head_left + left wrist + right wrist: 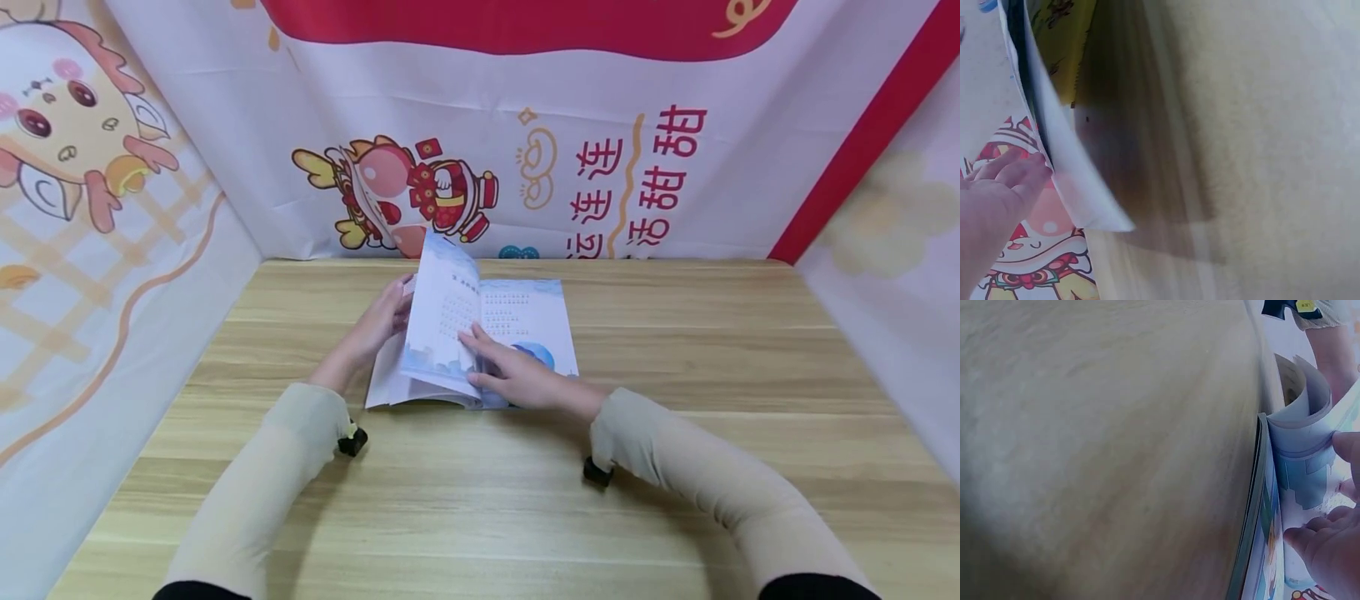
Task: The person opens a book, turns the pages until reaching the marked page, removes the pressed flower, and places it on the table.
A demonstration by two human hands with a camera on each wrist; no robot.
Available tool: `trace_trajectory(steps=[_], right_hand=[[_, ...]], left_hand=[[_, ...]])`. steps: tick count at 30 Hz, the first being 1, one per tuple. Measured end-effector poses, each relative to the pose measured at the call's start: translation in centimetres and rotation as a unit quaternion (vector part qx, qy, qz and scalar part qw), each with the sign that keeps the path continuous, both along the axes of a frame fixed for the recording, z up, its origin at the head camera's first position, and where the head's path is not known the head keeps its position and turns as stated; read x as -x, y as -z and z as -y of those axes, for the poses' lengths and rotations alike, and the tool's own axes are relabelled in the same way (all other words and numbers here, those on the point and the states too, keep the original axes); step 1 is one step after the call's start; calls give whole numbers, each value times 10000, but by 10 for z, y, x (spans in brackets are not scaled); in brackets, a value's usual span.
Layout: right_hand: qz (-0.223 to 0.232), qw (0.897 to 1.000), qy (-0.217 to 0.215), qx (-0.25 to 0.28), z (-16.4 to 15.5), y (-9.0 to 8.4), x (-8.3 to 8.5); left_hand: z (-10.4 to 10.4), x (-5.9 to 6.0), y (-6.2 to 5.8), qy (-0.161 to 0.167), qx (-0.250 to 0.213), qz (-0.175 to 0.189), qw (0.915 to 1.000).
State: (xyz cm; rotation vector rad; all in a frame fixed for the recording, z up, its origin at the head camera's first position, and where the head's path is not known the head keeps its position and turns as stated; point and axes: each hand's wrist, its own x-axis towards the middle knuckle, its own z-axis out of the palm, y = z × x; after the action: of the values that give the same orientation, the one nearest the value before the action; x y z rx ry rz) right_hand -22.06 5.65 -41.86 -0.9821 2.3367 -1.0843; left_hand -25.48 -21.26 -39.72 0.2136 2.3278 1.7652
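Note:
An open book (528, 321) lies on the wooden table, with pale blue illustrated pages and lines of print. One printed leaf (442, 312) stands raised and leans over the left half. At the book's left edge my left hand (378, 321) holds the pages, its fingertips partly hidden behind that leaf. The left wrist view shows the left hand's fingers (1019, 172) along the page edges. Spread over the middle by the spine, my right hand (517, 375) touches the raised leaf with its fingertips. In the right wrist view, pages (1304, 440) curve upward beside the right hand (1332, 544).
The wooden table (675, 483) extends around the book. Behind it hangs a white and red printed cloth (480, 92) with cartoon figures; more printed cloth (82, 250) closes off the left side. Small black devices (352, 442) sit at the wrists.

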Motion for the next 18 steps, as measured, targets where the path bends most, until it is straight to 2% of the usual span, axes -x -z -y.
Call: trace_trajectory(steps=[3, 6, 9, 11, 13, 16, 18], right_hand=[[-58, 9997, -43, -214, 2, 0, -1], [-139, 9986, -76, -505, 3, 0, -1], [-193, 9970, -83, -739, 5, -2, -3], [-233, 9957, -90, -896, 7, -3, -3], [-294, 9939, -104, -1062, 8, -4, -3], [-387, 9910, -122, -1276, 10, -5, -4], [-458, 9892, -113, -1387, 12, -6, -4]], left_hand=[[2, 0, -4, -214, -247, 186, 9993], [3, -1, -6, -316, -227, 285, 9988], [2, 0, -5, -371, -67, 201, 9991], [0, 0, -4, -445, 183, -34, 9988], [-2, 0, -2, -575, 640, -296, 9959], [-7, -2, -3, -711, 1461, -658, 9845], [-10, -3, -3, -690, 1892, -800, 9762]])
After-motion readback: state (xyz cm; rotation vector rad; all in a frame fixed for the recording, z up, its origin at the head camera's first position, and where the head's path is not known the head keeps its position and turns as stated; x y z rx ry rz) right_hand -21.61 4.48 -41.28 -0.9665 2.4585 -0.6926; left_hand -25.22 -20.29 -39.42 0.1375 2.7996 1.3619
